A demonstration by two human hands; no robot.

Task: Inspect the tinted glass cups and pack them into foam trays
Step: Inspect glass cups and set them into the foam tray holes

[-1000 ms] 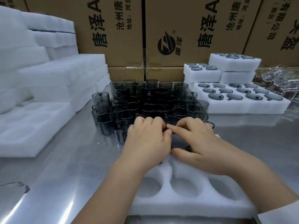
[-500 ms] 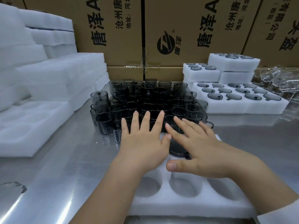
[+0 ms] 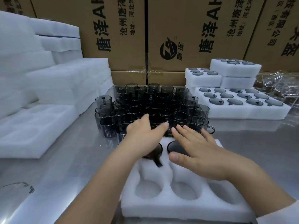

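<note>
A white foam tray (image 3: pixel 181 206) lies on the steel table right in front of me. Two dark tinted cups sit in its far pockets: one cup (image 3: pixel 155 153) on the left with its handle towards me, another cup (image 3: pixel 175 147) beside it. Both near pockets hold nothing. My left hand (image 3: pixel 142 136) stretches flat over the left cup, fingertips at the crowd of loose tinted cups (image 3: pixel 153 107) behind the tray. My right hand (image 3: pixel 197 151) hovers flat over the right cup, fingers spread. Neither hand holds anything.
Stacks of bare foam trays (image 3: pixel 53 88) fill the left side. Packed foam trays (image 3: pixel 242 107) stand at the right, with clear glassware (image 3: pixel 278 84) behind them. Cardboard boxes (image 3: pixel 186 33) wall off the back. Bare steel table (image 3: pixel 56 175) lies at the front left.
Both hands had curled fingers over the tray's far pockets; they straightened and moved forward towards the loose cups, uncovering two cups seated in the tray.
</note>
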